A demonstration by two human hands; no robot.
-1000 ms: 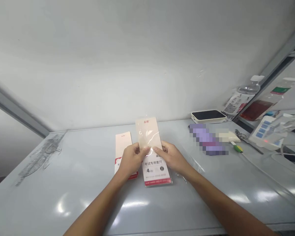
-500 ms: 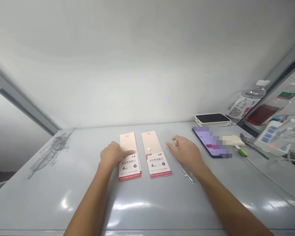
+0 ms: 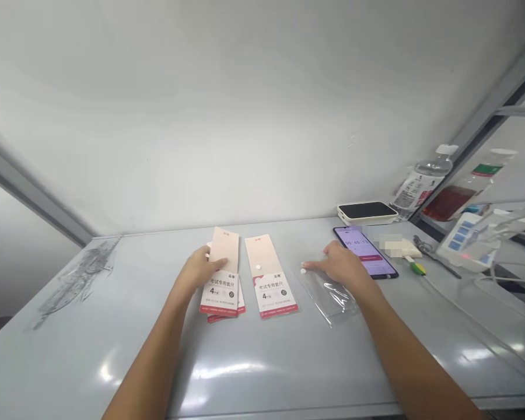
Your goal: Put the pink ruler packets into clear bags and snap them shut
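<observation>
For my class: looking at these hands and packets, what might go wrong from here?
The upper packet, in the left hand, sits askew over a lower packet, so it might slip off. The right hand is close to the lit phone and could nudge it. The clear bag by that hand is see-through, so its edges may be misjudged.

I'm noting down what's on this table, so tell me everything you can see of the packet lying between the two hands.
The middle packet is long and flat, pale pink above, with a white lower panel bearing dark Chinese characters, a large 4 and a round dark badge. A red band edges its bottom; a white dot sits above the panel. It looks cased in clear plastic. It lies on the gray table, top slanting left, touched by neither hand.
</observation>
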